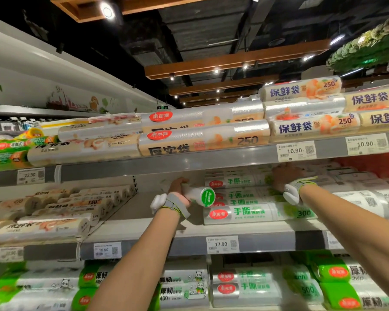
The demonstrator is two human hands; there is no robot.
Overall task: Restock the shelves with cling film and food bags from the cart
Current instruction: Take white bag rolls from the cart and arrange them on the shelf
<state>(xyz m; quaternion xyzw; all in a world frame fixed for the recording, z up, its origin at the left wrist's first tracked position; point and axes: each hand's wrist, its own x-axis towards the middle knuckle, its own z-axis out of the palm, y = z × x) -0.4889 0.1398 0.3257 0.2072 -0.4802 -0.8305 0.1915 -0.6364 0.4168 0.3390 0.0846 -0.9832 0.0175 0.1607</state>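
Cling film roll [194, 192]: white, with a round green end cap facing the camera. It is held level in the middle shelf [189, 230] bay, above bare board and just beside the left end of the stack [245, 212].

Left hand [177, 189]: fingers curl round the roll's body from the left.

Right hand [283, 176]: lies on top of the stack, in shadow under the shelf above. It is blurred, so I cannot tell whether its fingers are flat or curled.

White wrist bands: 2, one on the left wrist [158, 203] and one on the right [291, 194].

Stack contents: silver-and-green rolls lying lengthwise, 4 label fronts counted at the front face.

Same shelf, left bay: beige rolls [54, 209] lying ends outward in rows. Their count is unclear.

Readable price tags on this rim: 2, one marked 17.90 [221, 244] and one marked 10.90 [107, 250].

Upper shelf [189, 161]: food bag rolls piled lengthwise. At centre are 2 large beige rolls with red oval marks [202, 140], one on the other. Readable tags on this rim: 3, marked 22.90, 10.90 and 10.90.

Lower shelf: green-and-white rolls [184, 288], packed tight.
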